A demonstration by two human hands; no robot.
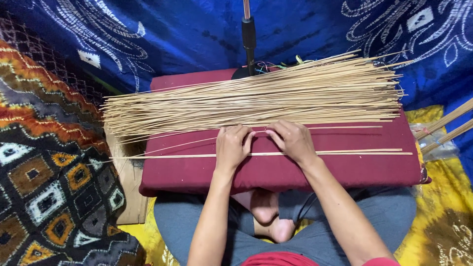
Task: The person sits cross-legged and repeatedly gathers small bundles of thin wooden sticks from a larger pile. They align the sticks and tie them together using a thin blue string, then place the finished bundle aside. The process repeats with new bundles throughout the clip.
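**A:** What's my left hand (232, 147) doing?

**B:** I see it palm down on the dark red cloth-covered board (276, 172), fingers curled loosely, tips pressing a single thin pale bamboo splint (340, 127) just below the big loose pile of long pale bamboo splints (256, 101). Whether it pinches the splint or only presses on it, I cannot tell.

**A:** And my right hand (293, 141)?

**B:** Just beside the left, nearly touching it, half curled, fingertips on that same splint. Again I cannot tell if it grips.

**A:** Edges and room?

**B:** From the left: a patterned orange, black and white woven cloth (44, 162) lies beside the board, and the pile overhangs the board's left edge. Two more thin splints (345, 152) lie side by side across the board under both wrists, running nearly its full width. The bare red strip nearest my lap is open. At the far edge a black stand pole (249, 42) rises behind the pile. Off the right edge, a few thicker pale bamboo strips (446, 129) poke in above yellow cloth (443, 207).

**A:** Any containers?

**B:** I see none holding anything.
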